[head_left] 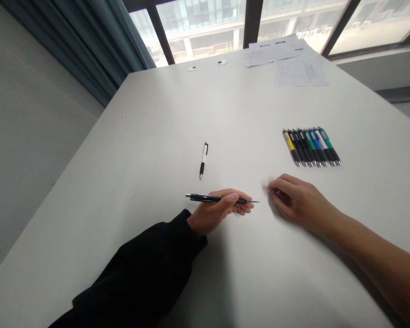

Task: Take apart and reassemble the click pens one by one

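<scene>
My left hand (222,210) holds a slim black pen (222,198) level between thumb and fingers, its metal tip pointing right. My right hand (295,202) is motion-blurred just to the right of that tip. Its fingertips pinch a small silver piece (269,191), too blurred to identify. A white-and-black pen (202,160) lies alone on the white table (123,159), above my left hand. Farther right, beyond my right hand, several colourful click pens (310,146) lie side by side in a tight row, with yellow, black, green, blue and white barrels.
Printed papers (283,61) lie at the far end of the table, near two small round white discs (207,65). The table's left edge runs diagonally beside a grey wall. Large windows and a teal curtain stand beyond the far edge.
</scene>
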Available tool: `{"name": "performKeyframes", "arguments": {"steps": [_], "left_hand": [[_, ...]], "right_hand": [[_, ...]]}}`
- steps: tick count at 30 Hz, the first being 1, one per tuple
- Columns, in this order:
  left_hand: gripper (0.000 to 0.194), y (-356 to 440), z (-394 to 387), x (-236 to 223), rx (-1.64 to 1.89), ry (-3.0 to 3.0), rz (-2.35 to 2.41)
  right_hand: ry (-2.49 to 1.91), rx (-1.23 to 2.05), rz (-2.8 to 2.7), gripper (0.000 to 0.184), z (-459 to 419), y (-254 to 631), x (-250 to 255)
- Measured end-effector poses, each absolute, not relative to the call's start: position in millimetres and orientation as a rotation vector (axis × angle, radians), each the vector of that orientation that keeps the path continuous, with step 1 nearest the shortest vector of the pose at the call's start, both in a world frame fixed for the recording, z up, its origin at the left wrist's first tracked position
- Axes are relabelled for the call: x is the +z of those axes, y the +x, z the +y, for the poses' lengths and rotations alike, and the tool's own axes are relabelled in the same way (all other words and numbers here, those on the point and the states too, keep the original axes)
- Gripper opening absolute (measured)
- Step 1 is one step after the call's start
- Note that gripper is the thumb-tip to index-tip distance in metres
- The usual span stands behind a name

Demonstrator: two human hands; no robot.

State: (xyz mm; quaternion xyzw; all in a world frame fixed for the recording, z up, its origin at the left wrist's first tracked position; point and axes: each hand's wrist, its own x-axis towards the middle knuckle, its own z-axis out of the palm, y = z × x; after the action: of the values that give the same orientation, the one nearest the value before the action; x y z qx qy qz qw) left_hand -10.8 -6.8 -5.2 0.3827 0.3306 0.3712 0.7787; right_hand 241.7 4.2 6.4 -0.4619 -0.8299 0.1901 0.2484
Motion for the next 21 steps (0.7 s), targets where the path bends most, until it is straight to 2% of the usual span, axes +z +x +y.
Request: {"name": "performKeyframes", "arguments": {"steps": [8,21], "left_hand": [[0.037,-12.0,-7.2,-6.7,0.793,0.849,0.694],[0.037,-12.3,-6.8,-4.2,0.787,0.868,0.679]], "right_hand": [[-1.249,0.600,-2.236,0.021,3.5,241.0,0.8],[-1.204,0.629,-2.171,0.022,0.6,239.9,7.3]]}}
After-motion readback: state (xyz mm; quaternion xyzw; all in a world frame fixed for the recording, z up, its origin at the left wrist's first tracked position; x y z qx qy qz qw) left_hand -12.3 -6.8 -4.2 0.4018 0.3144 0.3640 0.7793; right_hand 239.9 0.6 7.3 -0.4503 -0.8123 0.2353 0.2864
